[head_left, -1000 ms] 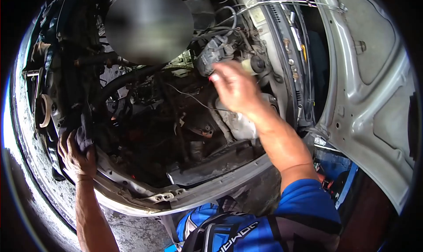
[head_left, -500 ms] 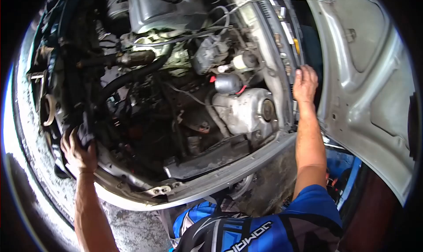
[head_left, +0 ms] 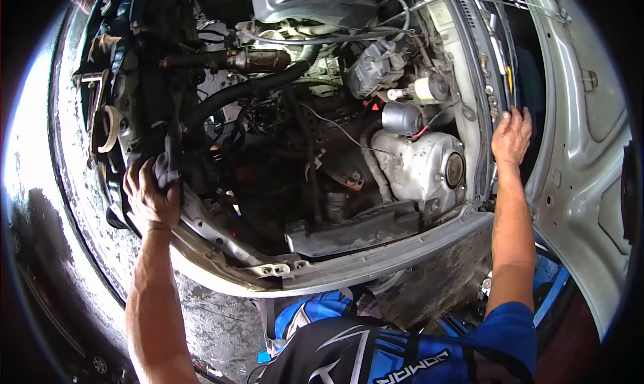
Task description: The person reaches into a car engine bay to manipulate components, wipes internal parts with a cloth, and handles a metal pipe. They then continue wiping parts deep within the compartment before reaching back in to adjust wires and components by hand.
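My left hand (head_left: pixel 153 196) rests with fingers spread on the front edge of the engine bay, over a dark cloth-like lump (head_left: pixel 166 172) between thumb and forefinger. Just above it is a pale curved hook-like piece (head_left: pixel 109 129). My right hand (head_left: pixel 512 139) lies with fingers stretched out on the cowl ledge (head_left: pixel 484 176) below the windscreen. Beyond its fingertips lie sockets (head_left: pixel 493 102) and a yellow-handled tool (head_left: pixel 509 80). Between my arms the engine bay shows a grey strut tower (head_left: pixel 416 162), a dark cylindrical part (head_left: pixel 401 119) and a black hose (head_left: pixel 248 92).
A grey engine cover (head_left: pixel 312 5) sits at the far side. The raised bonnet (head_left: pixel 583 115) stands at the right. A black plastic trough (head_left: pixel 355 231) lies along the near fender (head_left: pixel 382 266). A blue frame (head_left: pixel 553 293) stands on the floor below my right arm.
The view has shifted, so the car and both hands appear farther right and the engine bay higher. Both hands keep their places on the car.
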`<state>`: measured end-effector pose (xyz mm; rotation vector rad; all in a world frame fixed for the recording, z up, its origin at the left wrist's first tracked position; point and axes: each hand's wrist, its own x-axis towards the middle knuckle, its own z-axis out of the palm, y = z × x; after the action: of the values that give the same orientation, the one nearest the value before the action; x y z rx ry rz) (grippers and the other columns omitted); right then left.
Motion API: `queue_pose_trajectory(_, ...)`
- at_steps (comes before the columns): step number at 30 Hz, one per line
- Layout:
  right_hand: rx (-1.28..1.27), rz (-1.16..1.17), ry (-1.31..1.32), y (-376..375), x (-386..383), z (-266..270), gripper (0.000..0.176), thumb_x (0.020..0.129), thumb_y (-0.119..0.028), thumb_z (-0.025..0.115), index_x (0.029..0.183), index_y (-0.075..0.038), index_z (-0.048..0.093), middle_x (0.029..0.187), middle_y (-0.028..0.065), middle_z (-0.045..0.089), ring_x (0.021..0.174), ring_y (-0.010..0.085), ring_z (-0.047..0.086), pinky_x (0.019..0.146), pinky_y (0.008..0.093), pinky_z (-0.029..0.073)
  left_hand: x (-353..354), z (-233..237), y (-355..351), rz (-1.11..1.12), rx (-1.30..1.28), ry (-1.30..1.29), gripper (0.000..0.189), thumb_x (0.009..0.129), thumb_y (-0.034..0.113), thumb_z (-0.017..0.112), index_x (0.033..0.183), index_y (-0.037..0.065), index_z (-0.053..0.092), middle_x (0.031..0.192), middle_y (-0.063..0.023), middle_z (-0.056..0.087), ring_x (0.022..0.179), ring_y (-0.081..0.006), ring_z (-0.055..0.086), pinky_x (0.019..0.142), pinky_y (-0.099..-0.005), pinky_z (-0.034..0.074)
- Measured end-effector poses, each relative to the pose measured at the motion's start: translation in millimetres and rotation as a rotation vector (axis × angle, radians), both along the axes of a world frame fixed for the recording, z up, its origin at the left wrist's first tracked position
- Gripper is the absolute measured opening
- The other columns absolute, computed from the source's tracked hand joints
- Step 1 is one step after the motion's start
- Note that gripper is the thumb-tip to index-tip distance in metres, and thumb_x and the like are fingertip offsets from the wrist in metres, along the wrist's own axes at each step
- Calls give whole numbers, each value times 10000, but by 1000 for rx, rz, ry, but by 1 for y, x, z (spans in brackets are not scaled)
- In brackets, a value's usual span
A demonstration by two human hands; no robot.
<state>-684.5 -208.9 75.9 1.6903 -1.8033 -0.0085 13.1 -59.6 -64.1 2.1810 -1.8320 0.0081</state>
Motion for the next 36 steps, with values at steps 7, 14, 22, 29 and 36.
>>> queue_pose_trajectory(7, 10, -5, 11, -8, -19, -7, 503, 1039, -430, 424, 1403, -95, 512, 1457, 171, 491, 1344, 357, 467, 1090, 492, 400, -5, 5, -1, 43, 3, 32, 620, 695, 336, 757, 1263, 131, 615, 1346, -208, 517, 1270, -443, 440, 1075, -538, 378)
queue_pose_trajectory(14, 21, 14, 31, -12, -33, -10, 516, 1047, -438, 396, 1418, -95, 503, 1436, 167, 516, 1326, 350, 490, 1088, 471, 407, -9, 18, -3, 91, 102, 78, 665, 684, 357, 776, 1290, 147, 599, 1388, -197, 479, 1314, -432, 405, 1094, -542, 368)
queue_pose_trajectory(22, 46, 28, 52, -15, -43, -9, 521, 1049, -418, 396, 1409, -60, 511, 1437, 183, 511, 1344, 357, 469, 1106, 461, 390, -8, 23, -1, 104, 162, 144, 707, 686, 348, 791, 1335, 171, 574, 1432, -181, 436, 1370, -417, 354, 1117, -546, 339)
queue_pose_trajectory(29, 60, 56, 61, -13, -45, -8, 514, 1061, -384, 382, 1406, -25, 508, 1437, 200, 504, 1341, 359, 467, 1115, 454, 382, -6, 24, -1, 103, 184, 156, 742, 663, 341, 797, 1342, 151, 565, 1444, -190, 426, 1368, -430, 352, 1119, -553, 336)
queue_pose_trajectory(36, 82, 94, 20, -8, -42, -3, 492, 1070, -339, 391, 1395, 11, 507, 1423, 223, 506, 1345, 372, 457, 1129, 458, 371, 0, 19, -2, 45, 171, 92, 731, 647, 392, 708, 1299, 85, 588, 1361, -271, 473, 1273, -495, 418, 1079, -587, 358)
